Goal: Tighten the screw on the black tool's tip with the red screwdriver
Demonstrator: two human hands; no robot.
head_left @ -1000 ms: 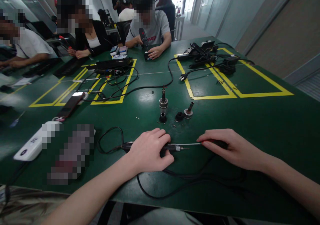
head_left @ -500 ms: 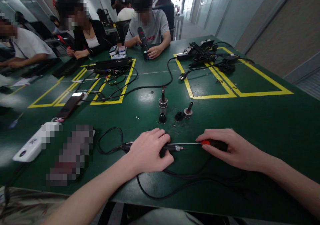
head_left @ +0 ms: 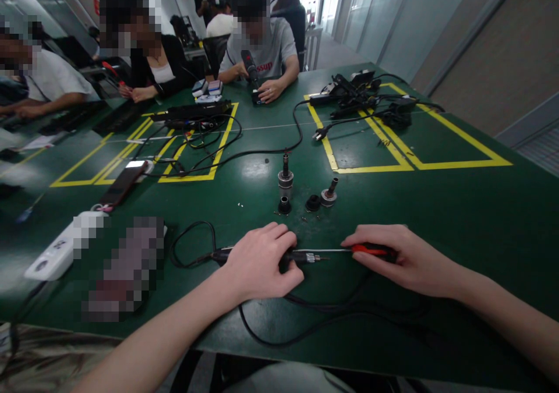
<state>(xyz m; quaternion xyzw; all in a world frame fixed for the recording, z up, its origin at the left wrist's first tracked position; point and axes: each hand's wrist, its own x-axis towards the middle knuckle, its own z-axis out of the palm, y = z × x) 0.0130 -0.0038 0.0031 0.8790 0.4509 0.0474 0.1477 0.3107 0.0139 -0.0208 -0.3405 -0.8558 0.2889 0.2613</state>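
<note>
My left hand [head_left: 264, 260] lies closed over a slim black corded hand tool [head_left: 299, 257] on the table. A ribbed silver collar and a thin pin stick out at the tool's right end; a cable leaves its left end. My right hand [head_left: 404, 259] grips the red-and-black handle of a screwdriver [head_left: 371, 250]. Its long thin shaft points left, and its tip is hidden behind my left hand. Beyond my hands, a metal part with a stem [head_left: 285, 180] stands upright, and a shorter stemmed part [head_left: 329, 194] leans. Near them are black collars [head_left: 312, 202] and several tiny screws [head_left: 304, 219].
To the left lie a white power strip [head_left: 61, 247], a phone [head_left: 124, 183] and a blurred-out object [head_left: 126, 268]. Cables and black devices [head_left: 353, 96] lie around yellow-taped areas. A black cord [head_left: 279, 344] loops near the front edge. Several people sit around the table.
The screwdriver handle has turned in my right hand, so a longer red strip now shows. My left hand and the black tool stay in place.
</note>
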